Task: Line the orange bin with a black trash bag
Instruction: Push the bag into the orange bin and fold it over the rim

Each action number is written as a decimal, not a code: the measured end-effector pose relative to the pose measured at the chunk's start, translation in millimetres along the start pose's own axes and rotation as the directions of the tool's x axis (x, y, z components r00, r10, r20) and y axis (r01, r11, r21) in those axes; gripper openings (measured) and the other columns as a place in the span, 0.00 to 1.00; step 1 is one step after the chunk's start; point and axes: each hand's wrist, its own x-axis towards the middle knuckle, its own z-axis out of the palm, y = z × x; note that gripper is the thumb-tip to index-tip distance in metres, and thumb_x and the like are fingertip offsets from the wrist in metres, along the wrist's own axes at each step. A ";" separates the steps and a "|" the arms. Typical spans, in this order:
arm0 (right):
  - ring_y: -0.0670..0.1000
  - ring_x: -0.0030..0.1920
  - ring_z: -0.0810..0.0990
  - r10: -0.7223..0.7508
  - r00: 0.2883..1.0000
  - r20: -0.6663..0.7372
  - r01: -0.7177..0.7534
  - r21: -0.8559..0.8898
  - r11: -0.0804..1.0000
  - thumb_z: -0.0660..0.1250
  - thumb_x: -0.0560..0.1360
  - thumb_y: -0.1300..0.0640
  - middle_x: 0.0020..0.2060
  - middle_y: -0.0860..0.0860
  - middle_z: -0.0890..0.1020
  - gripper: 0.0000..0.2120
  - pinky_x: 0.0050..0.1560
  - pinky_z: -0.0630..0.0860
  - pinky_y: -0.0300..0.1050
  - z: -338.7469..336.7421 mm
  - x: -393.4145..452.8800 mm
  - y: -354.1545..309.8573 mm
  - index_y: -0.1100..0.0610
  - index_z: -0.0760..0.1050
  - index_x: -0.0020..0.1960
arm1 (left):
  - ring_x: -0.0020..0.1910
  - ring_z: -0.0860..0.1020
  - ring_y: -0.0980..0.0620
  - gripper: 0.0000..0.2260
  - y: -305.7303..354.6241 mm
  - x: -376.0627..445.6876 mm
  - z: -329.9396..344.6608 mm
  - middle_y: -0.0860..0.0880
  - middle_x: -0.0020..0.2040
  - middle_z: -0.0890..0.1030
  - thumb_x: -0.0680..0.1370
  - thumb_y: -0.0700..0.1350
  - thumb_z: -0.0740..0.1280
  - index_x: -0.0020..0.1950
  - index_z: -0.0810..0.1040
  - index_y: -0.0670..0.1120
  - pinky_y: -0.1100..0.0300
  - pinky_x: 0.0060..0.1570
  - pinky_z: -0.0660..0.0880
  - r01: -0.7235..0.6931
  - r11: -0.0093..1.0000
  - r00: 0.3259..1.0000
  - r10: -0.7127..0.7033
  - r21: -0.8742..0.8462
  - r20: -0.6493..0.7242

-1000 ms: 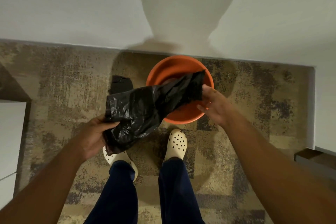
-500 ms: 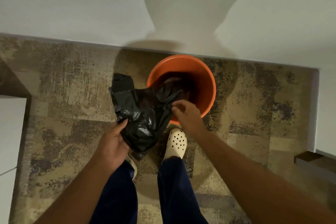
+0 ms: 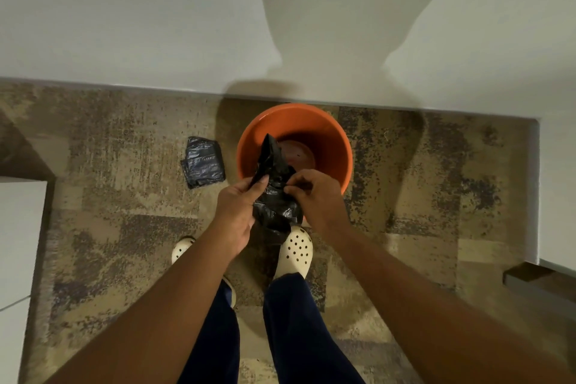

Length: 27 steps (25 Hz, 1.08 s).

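Head view: mottled brown carpet [image 3: 124, 227] below a pale wall, orange bin [image 3: 330, 137] upright against the baseboard, toes of cream clogs [image 3: 296, 252] just short of it, spare folded dark bags [image 3: 203, 162] on the floor just left of the bin. Left hand [image 3: 237, 215] and right hand [image 3: 321, 196] both closed on a bunched black trash bag [image 3: 274, 184], held over the near rim, upper end above the bin's mouth. Judged barely begun: bin interior bare, bag not yet opened, mouth not yet found, nothing folded over the rim
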 end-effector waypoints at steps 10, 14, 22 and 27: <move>0.52 0.51 0.86 0.316 0.916 -0.246 -0.193 0.420 0.887 0.67 0.83 0.51 0.53 0.53 0.83 0.08 0.53 0.86 0.52 -40.3 29.4 7.1 0.55 0.77 0.57 | 0.58 0.88 0.40 0.05 6.7 9.2 -2.5 0.43 0.53 0.90 0.74 0.44 0.81 0.46 0.87 0.47 0.36 0.66 0.81 -0.030 0.993 0.998 0.036 0.117 -0.052; 0.53 0.69 0.77 0.356 0.921 -0.156 -0.245 0.479 0.843 0.71 0.74 0.34 0.67 0.50 0.75 0.36 0.63 0.78 0.48 -13.0 2.3 -0.7 0.48 0.65 0.76 | 0.59 0.88 0.42 0.06 3.3 11.4 -9.0 0.45 0.55 0.90 0.77 0.46 0.78 0.52 0.87 0.48 0.40 0.65 0.81 0.011 0.997 0.998 -0.007 0.071 -0.055; 0.39 0.52 0.85 0.034 0.999 0.004 -0.034 0.082 0.996 0.73 0.75 0.63 0.50 0.42 0.88 0.16 0.57 0.82 0.42 -0.9 -12.1 -23.7 0.49 0.86 0.59 | 0.56 0.89 0.50 0.09 12.0 4.9 -17.2 0.51 0.55 0.91 0.79 0.49 0.76 0.59 0.85 0.51 0.46 0.58 0.86 -0.039 0.977 0.993 0.014 0.212 0.120; 0.40 0.37 0.84 0.026 1.000 -0.005 -0.026 -0.088 0.996 0.70 0.74 0.69 0.33 0.40 0.85 0.17 0.46 0.80 0.31 -50.8 42.4 -39.3 0.47 0.87 0.46 | 0.41 0.88 0.61 0.10 11.8 15.2 -42.2 0.56 0.41 0.90 0.74 0.41 0.81 0.47 0.86 0.55 0.65 0.40 0.84 -0.332 0.766 0.943 0.258 0.550 0.210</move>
